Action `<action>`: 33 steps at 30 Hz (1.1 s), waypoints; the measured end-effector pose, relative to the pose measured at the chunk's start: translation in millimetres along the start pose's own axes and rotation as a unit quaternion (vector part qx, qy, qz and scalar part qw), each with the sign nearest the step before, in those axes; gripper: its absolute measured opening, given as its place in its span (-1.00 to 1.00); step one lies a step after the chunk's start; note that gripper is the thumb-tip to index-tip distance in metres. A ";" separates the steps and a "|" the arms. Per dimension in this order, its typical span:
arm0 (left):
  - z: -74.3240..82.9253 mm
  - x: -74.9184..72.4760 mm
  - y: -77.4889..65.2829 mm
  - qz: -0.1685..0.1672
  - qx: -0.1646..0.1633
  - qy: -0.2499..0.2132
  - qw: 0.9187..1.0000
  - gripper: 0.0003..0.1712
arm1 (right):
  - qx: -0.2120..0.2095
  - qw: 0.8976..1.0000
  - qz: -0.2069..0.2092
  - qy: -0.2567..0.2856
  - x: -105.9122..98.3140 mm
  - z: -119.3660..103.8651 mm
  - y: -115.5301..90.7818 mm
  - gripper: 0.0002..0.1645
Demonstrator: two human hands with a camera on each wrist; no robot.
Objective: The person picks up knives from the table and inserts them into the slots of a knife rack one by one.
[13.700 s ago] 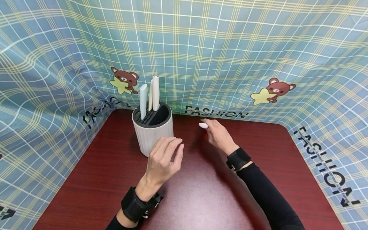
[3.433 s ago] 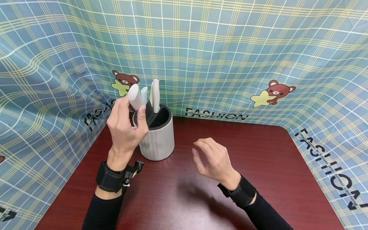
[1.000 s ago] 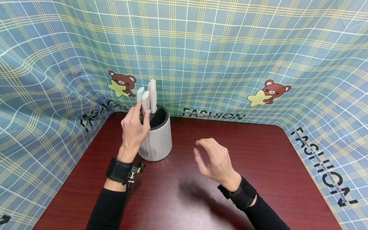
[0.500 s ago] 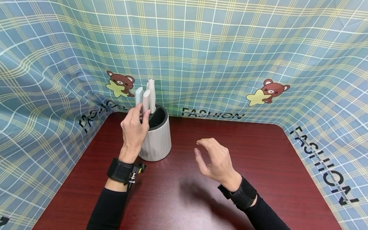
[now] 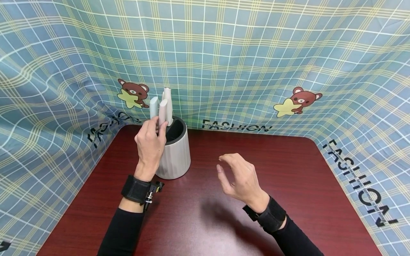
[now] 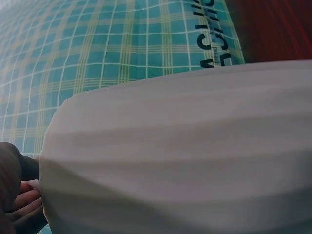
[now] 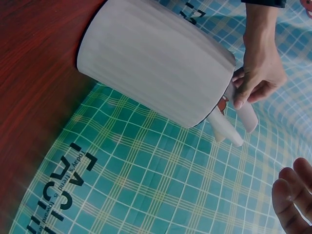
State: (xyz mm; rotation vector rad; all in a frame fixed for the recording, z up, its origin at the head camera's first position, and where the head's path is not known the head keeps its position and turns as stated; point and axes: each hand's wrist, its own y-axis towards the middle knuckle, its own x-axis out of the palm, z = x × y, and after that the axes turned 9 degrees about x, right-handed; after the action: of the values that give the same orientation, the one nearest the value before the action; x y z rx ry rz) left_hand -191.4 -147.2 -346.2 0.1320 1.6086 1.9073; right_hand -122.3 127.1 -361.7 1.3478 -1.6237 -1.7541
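A ribbed white knife holder (image 5: 174,161) with a black slotted top stands on the table at left of centre. My left hand (image 5: 150,144) is over its near-left rim, thumb and fingers pinching the pale pinkish-white handle of a knife (image 5: 162,111). The knife stands upright, its blade out of sight below the hand. Right beside it rise a light blue handle (image 5: 154,106) and a white handle (image 5: 168,105), with another pale handle mostly hidden behind. My right hand (image 5: 240,177) hovers over the table, fingers loosely bent and holding nothing.
The dark red table (image 5: 272,156) has rounded back corners. A blue plaid curtain (image 5: 230,71) with bears and lettering closes in the back and both sides. The holder has a wide black compartment (image 5: 174,131) at its right.
Earlier my right hand held a white-handled thing; now my left hand holds the knife. Since 3.4 seconds ago, the knife has shifted right among the other handles and become more upright. My right hand stays put.
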 end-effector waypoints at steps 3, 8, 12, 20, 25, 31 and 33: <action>-2.2 -0.4 -0.4 -0.005 -0.005 -0.002 1.000 -0.64 | 0.003 1.000 0.001 -0.001 0.7 0.3 -0.3 -0.75; -5.4 -2.3 -3.8 0.005 -0.016 0.008 1.000 -0.57 | 0.006 1.000 0.000 -0.001 0.6 1.1 -1.7 -0.75; -6.4 -6.3 -4.0 0.027 -0.029 0.009 0.999 -0.49 | 0.012 1.000 0.003 -0.002 -1.8 3.9 -3.0 -0.75; 13.5 -24.7 5.7 0.082 -0.035 -0.007 0.996 -0.48 | 0.074 0.997 0.000 -0.024 -19.3 18.4 2.0 -0.72; 47.0 -30.9 13.6 0.114 0.021 -0.023 0.993 -0.58 | 0.120 0.992 -0.023 -0.045 -29.7 24.4 6.5 -0.61; 91.8 -30.8 9.4 0.063 0.111 -0.062 0.990 -0.59 | 0.115 0.992 -0.030 -0.042 -29.1 19.4 14.2 -0.53; 103.7 -29.5 3.4 0.026 0.130 -0.072 0.989 -0.55 | 0.109 0.993 -0.033 -0.038 -27.6 16.1 15.5 -0.52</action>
State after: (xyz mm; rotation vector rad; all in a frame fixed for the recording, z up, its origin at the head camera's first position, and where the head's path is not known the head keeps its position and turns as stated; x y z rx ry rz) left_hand -121.7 -74.3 -308.1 0.4151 1.7606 1.6763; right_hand -127.9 154.1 -339.3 1.4617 -1.8780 -1.7253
